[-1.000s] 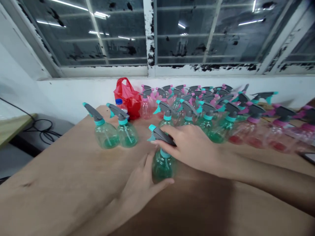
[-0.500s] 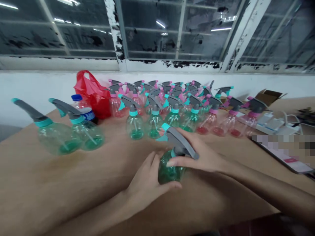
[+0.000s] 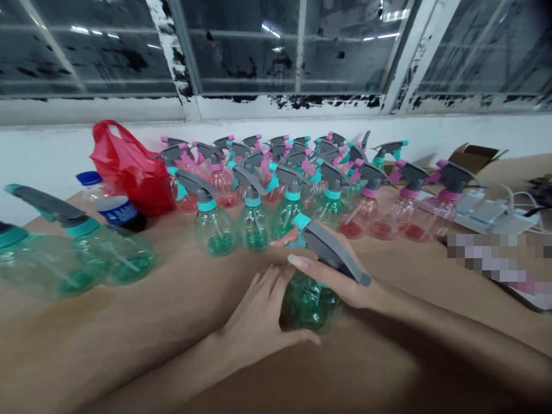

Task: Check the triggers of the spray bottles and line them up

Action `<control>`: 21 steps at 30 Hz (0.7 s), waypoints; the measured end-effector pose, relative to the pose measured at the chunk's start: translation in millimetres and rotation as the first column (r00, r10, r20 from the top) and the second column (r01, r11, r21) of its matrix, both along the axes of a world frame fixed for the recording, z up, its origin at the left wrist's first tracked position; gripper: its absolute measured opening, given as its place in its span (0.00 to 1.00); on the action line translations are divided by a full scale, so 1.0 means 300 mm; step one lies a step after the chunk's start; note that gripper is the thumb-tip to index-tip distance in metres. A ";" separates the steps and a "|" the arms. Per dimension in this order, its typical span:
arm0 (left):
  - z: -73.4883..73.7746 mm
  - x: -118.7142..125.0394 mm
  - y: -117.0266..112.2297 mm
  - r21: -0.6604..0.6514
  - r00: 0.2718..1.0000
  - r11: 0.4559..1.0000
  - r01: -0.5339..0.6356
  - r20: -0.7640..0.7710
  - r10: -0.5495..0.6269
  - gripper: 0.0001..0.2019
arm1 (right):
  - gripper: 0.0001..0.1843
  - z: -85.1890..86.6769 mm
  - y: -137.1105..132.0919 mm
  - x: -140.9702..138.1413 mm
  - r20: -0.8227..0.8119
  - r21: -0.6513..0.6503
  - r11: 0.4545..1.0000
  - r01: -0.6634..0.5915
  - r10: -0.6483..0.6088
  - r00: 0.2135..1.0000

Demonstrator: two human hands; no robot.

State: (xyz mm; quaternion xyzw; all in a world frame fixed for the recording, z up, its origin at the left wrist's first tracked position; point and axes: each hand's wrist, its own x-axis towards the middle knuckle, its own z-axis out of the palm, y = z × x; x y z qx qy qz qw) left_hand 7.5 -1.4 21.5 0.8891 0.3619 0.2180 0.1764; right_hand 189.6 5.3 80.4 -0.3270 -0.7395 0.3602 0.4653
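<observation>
A green spray bottle (image 3: pixel 314 307) with a grey head and turquoise nozzle is between my hands, low over the wooden table. My right hand (image 3: pixel 340 276) grips its neck and head, thumb on the near side, fingertips showing behind the turquoise trigger. My left hand (image 3: pixel 254 322) cups the bottle's left side loosely. Its fingers curve behind the bottle while the thumb stretches past its base. Just beyond stands a front row of spray bottles, green ones (image 3: pixel 215 233) with turquoise collars and pink ones (image 3: pixel 352 218) with pink collars.
Two more green spray bottles (image 3: pixel 125 259) stand at the left. Behind them are a blue-capped drink bottle (image 3: pixel 114 210) and a red plastic bag (image 3: pixel 133 178). At right lie a partly blurred-out flat device (image 3: pixel 535 302), white adapters (image 3: pixel 472 210) and an open cardboard box (image 3: pixel 476 158).
My view has turned a little to the right. My right thumb has risen from the bottle's shoulder to its head. The bottle sits slightly farther right of my left palm.
</observation>
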 end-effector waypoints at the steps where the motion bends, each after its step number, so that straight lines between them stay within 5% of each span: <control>1: -0.006 -0.019 0.014 0.017 0.999 1.000 0.007 -0.050 -0.006 0.45 | 0.13 -0.002 0.014 0.001 -0.002 -0.015 1.000 -0.008 0.008 1.000; 7: -0.039 -0.109 0.052 0.109 0.969 0.994 0.022 -0.248 0.006 0.40 | 0.13 -0.015 0.088 -0.005 -0.015 -0.011 1.000 -0.010 0.009 1.000; 21: -0.061 -0.107 0.050 0.142 0.962 0.990 -0.013 -0.269 0.051 0.34 | 0.15 -0.009 0.103 -0.014 0.049 -0.094 0.994 -0.058 0.062 0.997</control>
